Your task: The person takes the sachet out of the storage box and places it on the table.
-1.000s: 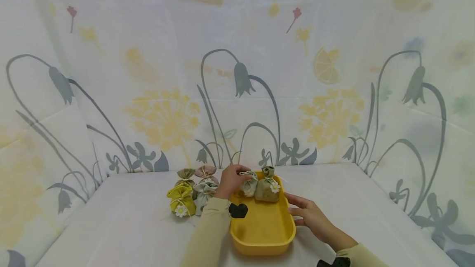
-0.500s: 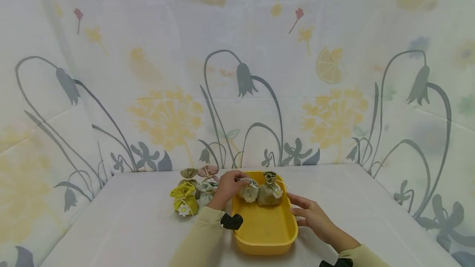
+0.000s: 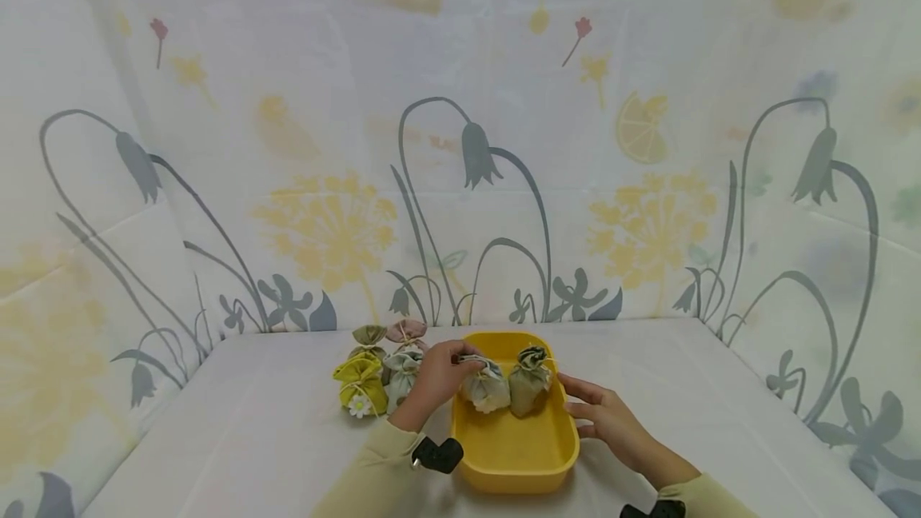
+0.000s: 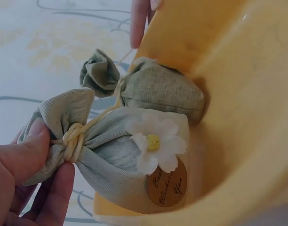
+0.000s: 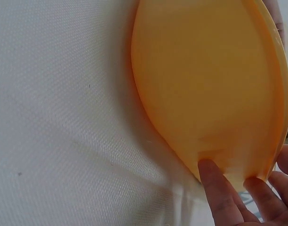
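My left hand [image 3: 430, 380] pinches the gathered neck of a pale grey-green cloth sachet [image 3: 487, 394] inside the yellow bin [image 3: 514, 478]. In the left wrist view, that sachet shows a white flower [image 4: 160, 143], a cord tie and a round brown tag [image 4: 167, 186]. Right beside it, along the bin's right wall, leans an olive sachet [image 4: 163, 92] with a twisted top. My right hand [image 3: 612, 424] rests its extended fingertips against the outer right side of the bin. The right wrist view shows those fingers [image 5: 219, 197] on the yellow wall.
Left of the bin, several sachets stand grouped on the white table [image 3: 216, 438]: a yellow-green one [image 3: 362, 390] with a daisy, a pale grey one [image 3: 400, 374], an olive one [image 3: 369, 336] and a pink one [image 3: 407, 332]. A flower-printed cloth [image 3: 460, 246] rises behind.
My left hand has drawn the pale sachet toward me within the bin. The olive sachet has shifted the same way and turned, hiding most of its flower. The right hand stays at the bin's side.
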